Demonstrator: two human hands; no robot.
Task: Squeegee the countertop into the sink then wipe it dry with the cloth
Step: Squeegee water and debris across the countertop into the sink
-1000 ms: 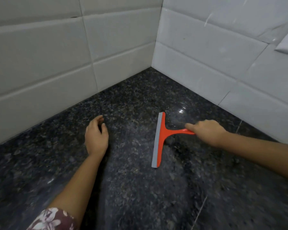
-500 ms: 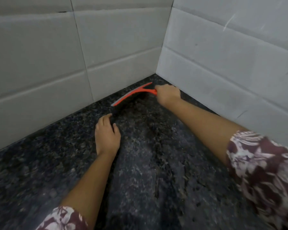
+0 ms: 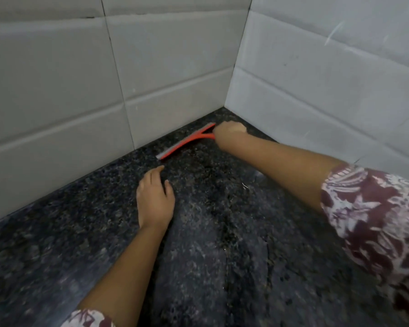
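An orange squeegee (image 3: 187,142) with a grey rubber blade lies against the foot of the back wall, near the corner of the dark speckled granite countertop (image 3: 222,256). My right hand (image 3: 229,133) grips its handle, arm stretched far into the corner. My left hand (image 3: 155,199) rests flat on the counter, fingers straight, a little in front of the blade's left end and apart from it. Neither sink nor cloth is in view.
Grey-white tiled walls (image 3: 80,90) meet in a corner (image 3: 236,67) just beyond the squeegee and close the counter at the back and the right. The counter runs on toward me and to the left.
My right hand has carried the squeegee from mid-counter back into the corner and set its blade along the back wall. My left hand has stayed flat on the counter.
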